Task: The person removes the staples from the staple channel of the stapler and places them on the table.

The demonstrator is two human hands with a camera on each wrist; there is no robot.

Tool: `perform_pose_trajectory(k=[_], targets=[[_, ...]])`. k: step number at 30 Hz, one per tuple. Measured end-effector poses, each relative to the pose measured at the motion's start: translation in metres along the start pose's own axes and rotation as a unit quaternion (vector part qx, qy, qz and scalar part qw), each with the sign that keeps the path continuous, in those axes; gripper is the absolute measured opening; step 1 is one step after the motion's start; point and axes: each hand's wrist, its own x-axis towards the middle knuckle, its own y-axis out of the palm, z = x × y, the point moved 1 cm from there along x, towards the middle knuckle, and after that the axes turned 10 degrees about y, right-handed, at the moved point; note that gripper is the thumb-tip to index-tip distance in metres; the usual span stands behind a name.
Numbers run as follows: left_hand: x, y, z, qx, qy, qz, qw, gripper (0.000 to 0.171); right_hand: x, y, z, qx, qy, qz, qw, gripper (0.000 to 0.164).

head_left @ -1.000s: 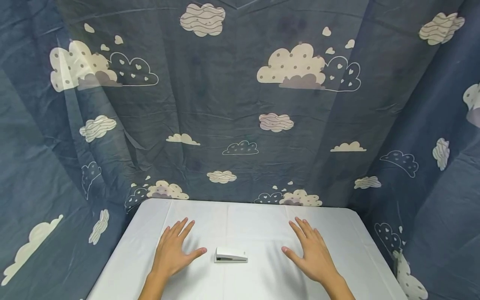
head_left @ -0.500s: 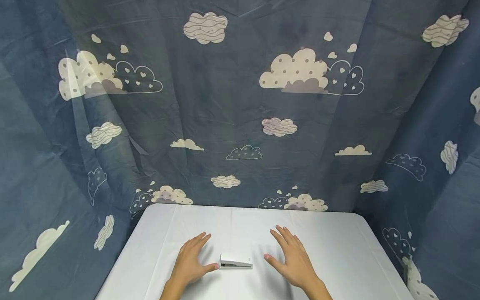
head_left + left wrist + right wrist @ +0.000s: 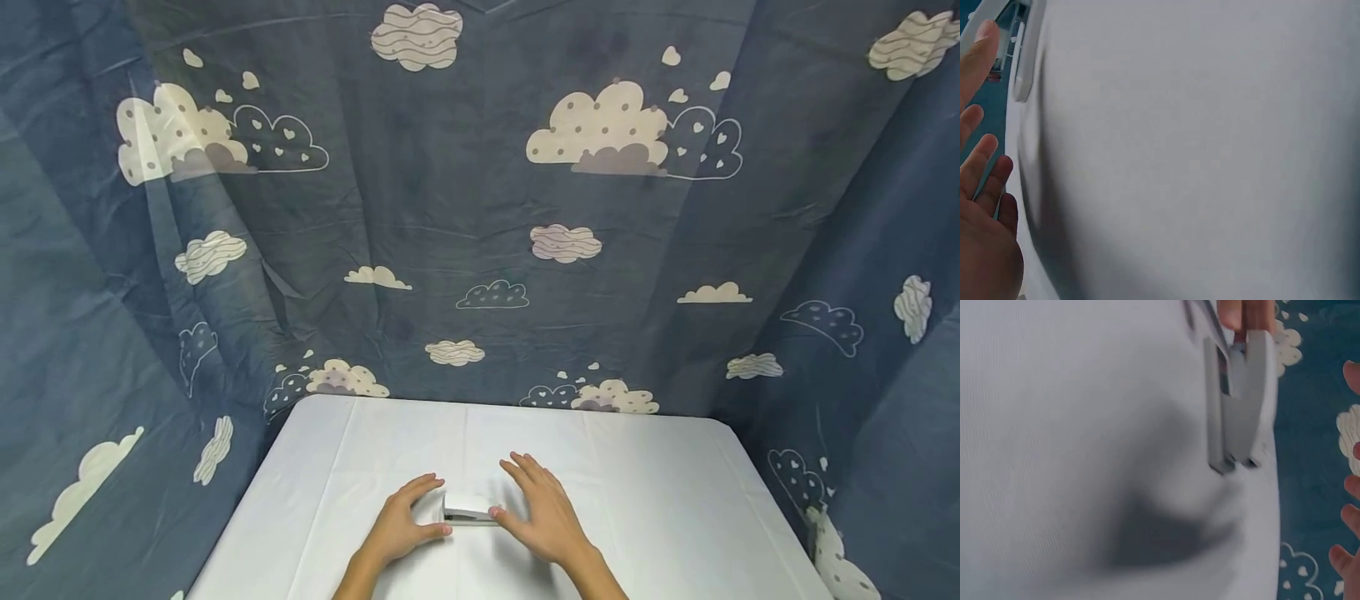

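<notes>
A white stapler (image 3: 467, 505) lies on the white tabletop, its long side running left to right. My left hand (image 3: 397, 527) is at its left end, thumb and fingers spread apart, the thumb tip right at the front corner. In the left wrist view the left thumb (image 3: 979, 59) overlaps the stapler (image 3: 1027, 59). From the other side my right hand (image 3: 546, 518) hovers with fingers apart, its thumb overlapping the stapler's right end in the head view. The right wrist view shows the stapler (image 3: 1244, 406) between left fingers (image 3: 1259, 315) at the top and right fingertips (image 3: 1350, 515) at the edge.
The white table (image 3: 645, 475) has rounded far corners. Behind it and along both sides hangs a dark blue curtain (image 3: 420, 208) printed with clouds and hearts.
Both hands have moved inward, the right one leftward and the left one rightward, from wide apart to close around the stapler's ends. The stapler stays on the table.
</notes>
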Motion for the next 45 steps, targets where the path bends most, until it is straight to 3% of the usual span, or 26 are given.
perform_pose_trajectory(k=[5,14,20,28,34,45], targets=[[0.0,0.008,0.001,-0.027,-0.013,-0.007,0.9995,0.075,0.001,0.02,0.008,0.004,-0.01,0.029,1.0,0.071],[0.002,0.013,0.003,-0.058,-0.001,-0.023,0.9981,0.06,0.004,0.046,0.018,0.0,-0.007,0.057,0.998,0.065],[0.005,0.01,0.002,-0.07,0.007,-0.033,0.997,0.057,0.009,0.05,0.028,0.006,-0.025,0.052,0.998,0.059],[0.003,0.014,0.004,-0.066,-0.003,-0.025,0.9975,0.061,0.011,0.059,0.035,-0.007,-0.026,0.083,0.996,0.049],[0.001,0.017,0.006,-0.06,-0.007,-0.025,0.9979,0.065,0.01,0.064,0.039,-0.019,-0.032,0.069,0.997,0.042],[0.002,0.019,0.007,-0.042,0.014,-0.046,0.998,0.052,0.017,0.071,0.049,-0.053,-0.036,0.068,0.996,0.042]])
